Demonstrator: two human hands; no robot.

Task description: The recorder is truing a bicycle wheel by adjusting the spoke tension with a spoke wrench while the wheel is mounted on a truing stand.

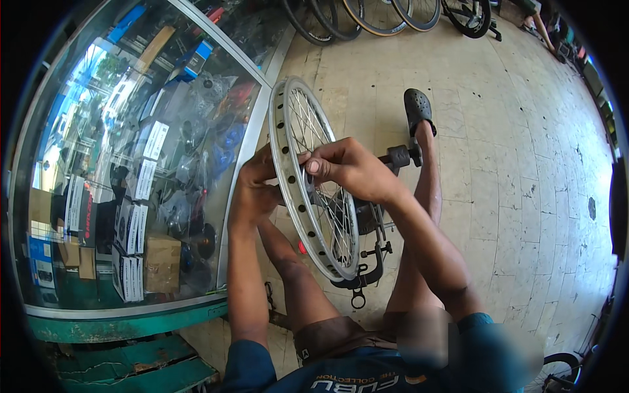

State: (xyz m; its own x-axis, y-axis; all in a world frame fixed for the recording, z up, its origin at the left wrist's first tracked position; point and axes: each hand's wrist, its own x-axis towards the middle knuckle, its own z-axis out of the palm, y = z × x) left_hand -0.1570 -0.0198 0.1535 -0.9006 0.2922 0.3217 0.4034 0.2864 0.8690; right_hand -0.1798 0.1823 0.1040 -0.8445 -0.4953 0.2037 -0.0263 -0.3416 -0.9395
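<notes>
A silver bicycle wheel (318, 252) with a bare, holed rim and thin spokes stands upright before me, leaning slightly. It sits in a dark truing stand (377, 267) between my legs. My left hand (257, 187) is on the rim's left side, its fingers curled against the rim and partly hidden behind it. From the right, my right hand (350, 170) reaches to the rim's inner edge by the spokes. Its thumb and forefinger are pinched together there; whatever lies between them is too small to make out.
At left stands a glass display case (252, 141) with boxes and bagged parts, on a green base (131, 325). Several bicycle wheels (386, 29) line the far edge. My foot in a black clog (418, 108) rests on the tiled floor (511, 177). Another bicycle wheel (569, 360) shows at lower right.
</notes>
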